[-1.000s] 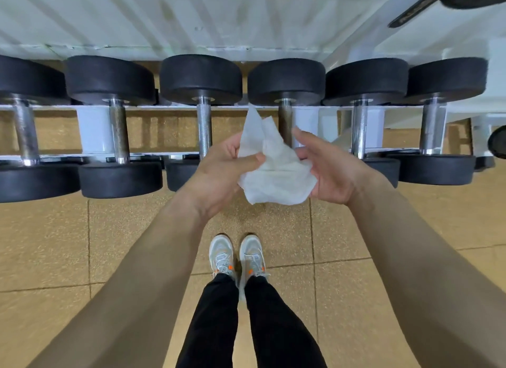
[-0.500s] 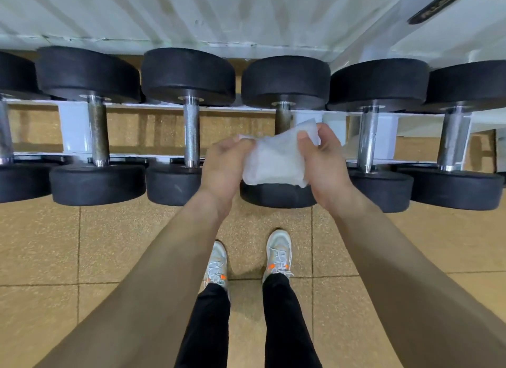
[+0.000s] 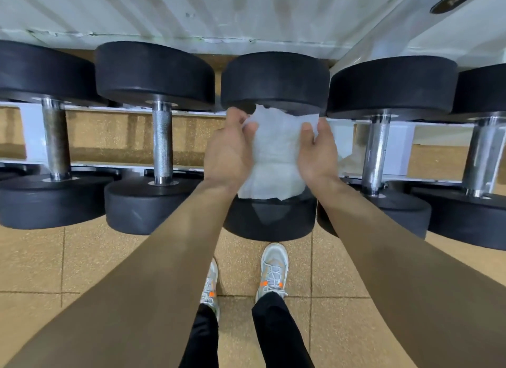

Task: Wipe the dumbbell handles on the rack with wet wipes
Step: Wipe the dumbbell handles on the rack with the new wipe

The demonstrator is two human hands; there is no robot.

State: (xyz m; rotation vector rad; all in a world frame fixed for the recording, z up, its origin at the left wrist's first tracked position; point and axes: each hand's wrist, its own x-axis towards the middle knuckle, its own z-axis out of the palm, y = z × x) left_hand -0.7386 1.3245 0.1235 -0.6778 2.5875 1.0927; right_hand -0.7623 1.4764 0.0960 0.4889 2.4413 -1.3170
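**Two hands set the wet wipe on the middle dumbbell**

Change: a second ago the wipe hangs loose in the air, short of the rack. Half a second ago it is stretched flat between the hands. Now it lies across the front of the middle dumbbell's handle, from the far head down to the near head. The sheet hides the handle, so I cannot tell whether it is wrapped round the bar or only laid against it.

Left hand: narrow, fingers curled, pinching the wipe's left edge. Right hand: thumb on the front of the right edge, fingers behind, also holding the wipe. One hand sits on each side of the handle.

My read: placement is done and the wiping stroke comes next. It needs a closed wrap round the bar, then travel along it.

Around the middle dumbbell:
- Just left: the knurled handle. Further left: the darker, rusty-looking handle.
- Just right: the chrome handle, with another chrome handle beyond it.
- Past the far head: the white upper shelf overhangs.
- Below the near head: shoes on the tiled floor, apart from the rack.

In the way: neighbouring heads sit tight against the middle dumbbell's heads, so there is little side room for knuckles.
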